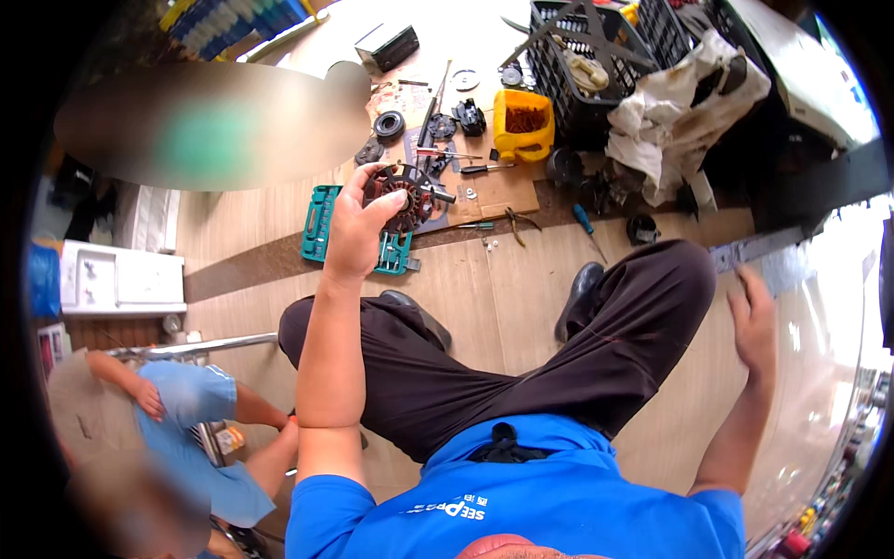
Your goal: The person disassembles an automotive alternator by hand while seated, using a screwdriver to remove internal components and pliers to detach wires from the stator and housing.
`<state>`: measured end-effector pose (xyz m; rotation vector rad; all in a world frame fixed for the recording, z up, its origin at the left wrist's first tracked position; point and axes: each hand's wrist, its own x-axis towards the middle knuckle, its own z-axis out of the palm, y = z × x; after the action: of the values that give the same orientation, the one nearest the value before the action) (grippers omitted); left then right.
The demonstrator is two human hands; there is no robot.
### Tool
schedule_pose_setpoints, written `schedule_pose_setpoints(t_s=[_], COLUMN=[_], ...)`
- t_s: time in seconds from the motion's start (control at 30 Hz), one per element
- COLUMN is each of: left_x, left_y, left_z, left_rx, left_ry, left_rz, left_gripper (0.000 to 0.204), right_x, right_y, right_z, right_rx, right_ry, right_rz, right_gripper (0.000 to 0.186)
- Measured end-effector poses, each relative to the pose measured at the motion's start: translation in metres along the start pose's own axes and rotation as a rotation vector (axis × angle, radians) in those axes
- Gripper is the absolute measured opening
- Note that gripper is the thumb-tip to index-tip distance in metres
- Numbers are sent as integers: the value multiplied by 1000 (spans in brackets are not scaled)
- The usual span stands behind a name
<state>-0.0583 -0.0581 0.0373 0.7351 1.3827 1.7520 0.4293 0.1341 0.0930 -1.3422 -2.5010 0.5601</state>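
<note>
My left hand (352, 238) is closed around a round motor part with copper windings (407, 216), its thumb pressed across the front. A short metal shaft sticks out from the part's right side. The held part is above a teal tool case (319, 222) lying open on the floor. My right hand (754, 321) is to the right of my knee, fingers stretched out and nothing in it, near a flat metal bar (759, 246). In front of me lie pliers (518, 226), a blue-handled screwdriver (583, 219) and a dark-handled screwdriver (477, 170).
Loose black motor pieces and a black ring (388, 125) lie on a cardboard sheet (512, 193). Behind them stands a cut yellow jug (508, 145) of rusty-brown small pieces. A black crate (556, 84) and white cloth (656, 121) are far right. A person (191, 396) sits at left.
</note>
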Motion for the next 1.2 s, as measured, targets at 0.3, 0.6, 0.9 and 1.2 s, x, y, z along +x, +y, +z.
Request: schedule_pose_setpoints(t_s=[0.3, 0.6, 0.9, 1.2], left_x=[-1, -11, 7, 14], left_y=[-15, -20, -29, -37], left_z=[8, 5, 13, 5], left_rx=[166, 259, -172, -33], left_ry=[-72, -92, -44, 88], left_rz=[-6, -125, -194, -122], left_gripper=[40, 38, 36, 32], right_x=[122, 124, 124, 120], right_y=[-212, -212, -180, -194], right_z=[141, 210, 249, 192], right_rx=[830, 949, 864, 979], right_ry=[-837, -1002, -795, -971], right_rz=[-104, 46, -93, -421], right_gripper=[38, 23, 26, 20])
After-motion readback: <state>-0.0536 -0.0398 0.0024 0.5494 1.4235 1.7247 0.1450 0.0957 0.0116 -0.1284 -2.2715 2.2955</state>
